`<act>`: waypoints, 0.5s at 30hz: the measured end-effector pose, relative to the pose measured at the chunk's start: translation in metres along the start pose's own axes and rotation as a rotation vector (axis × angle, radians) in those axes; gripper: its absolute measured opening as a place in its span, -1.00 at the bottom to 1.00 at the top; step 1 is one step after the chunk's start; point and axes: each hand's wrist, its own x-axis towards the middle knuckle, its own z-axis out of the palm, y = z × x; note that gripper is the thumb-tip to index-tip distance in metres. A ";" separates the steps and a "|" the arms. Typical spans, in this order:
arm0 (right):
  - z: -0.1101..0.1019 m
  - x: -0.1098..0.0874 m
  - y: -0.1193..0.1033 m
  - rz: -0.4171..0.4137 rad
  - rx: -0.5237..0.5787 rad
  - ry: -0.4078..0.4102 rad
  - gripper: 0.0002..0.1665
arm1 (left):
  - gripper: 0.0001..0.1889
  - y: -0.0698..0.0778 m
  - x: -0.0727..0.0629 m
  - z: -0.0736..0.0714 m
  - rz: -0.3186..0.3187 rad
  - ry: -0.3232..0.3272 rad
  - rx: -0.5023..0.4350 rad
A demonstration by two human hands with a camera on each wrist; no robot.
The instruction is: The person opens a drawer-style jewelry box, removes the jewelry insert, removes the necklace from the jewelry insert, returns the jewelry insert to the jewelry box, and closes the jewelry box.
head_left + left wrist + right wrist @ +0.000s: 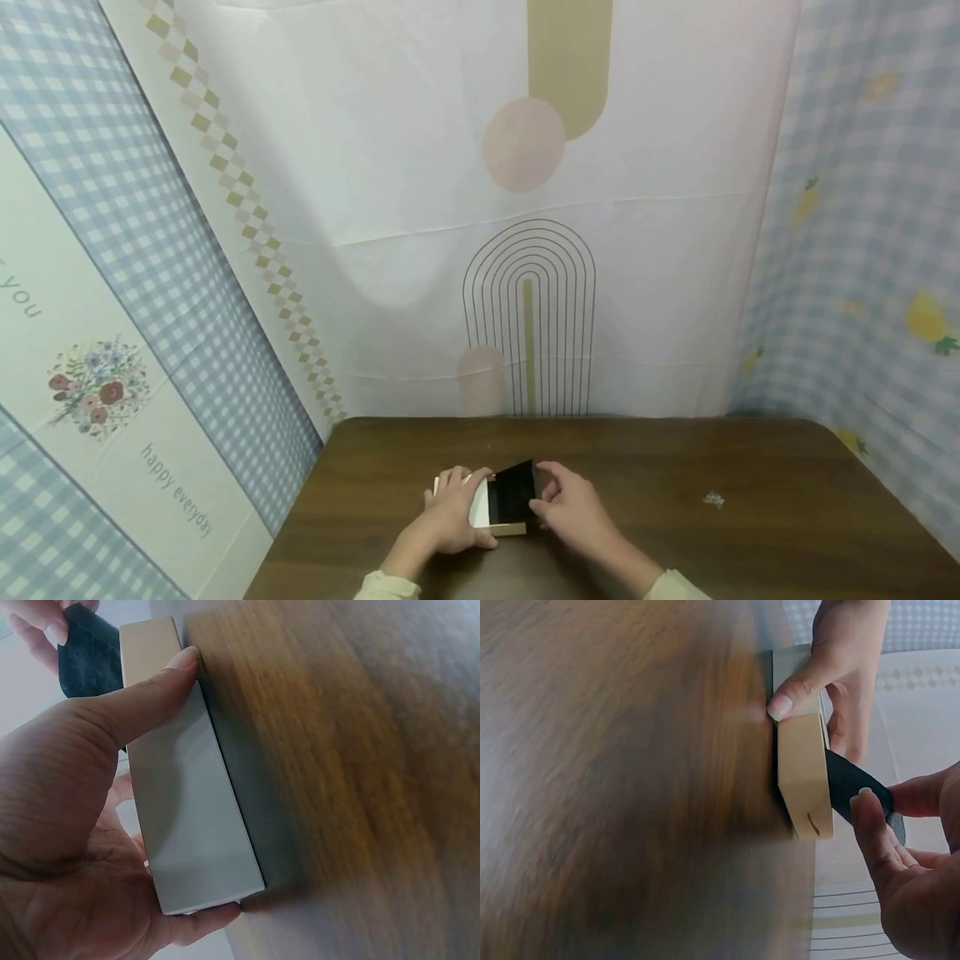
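A small white box (199,825) lies on the table, with its tan inner tray (802,757) slid partly out of one end. My left hand (452,512) grips the box, thumb along the near long side and fingers over the top and far side. From the tray rises a black soft-looking sheet (516,490), tilted up toward the right. My right hand (576,510) pinches its raised edge between thumb and fingers, as the right wrist view shows. What lies beneath the sheet is hidden.
A little pile of small shiny pieces (714,499), too small to make out, lies to the right on the brown wooden table (660,454). Behind the table hangs a white patterned cloth (405,333), with blue checked cloths at both sides.
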 end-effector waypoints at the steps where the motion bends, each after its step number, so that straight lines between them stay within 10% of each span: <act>1: 0.002 0.001 0.000 -0.004 -0.004 -0.004 -0.25 | 0.07 0.000 0.000 0.000 0.000 -0.002 0.001; 15: 0.028 0.011 -0.004 -0.018 -0.031 -0.023 -0.29 | 0.09 0.000 0.001 0.000 -0.006 -0.009 -0.005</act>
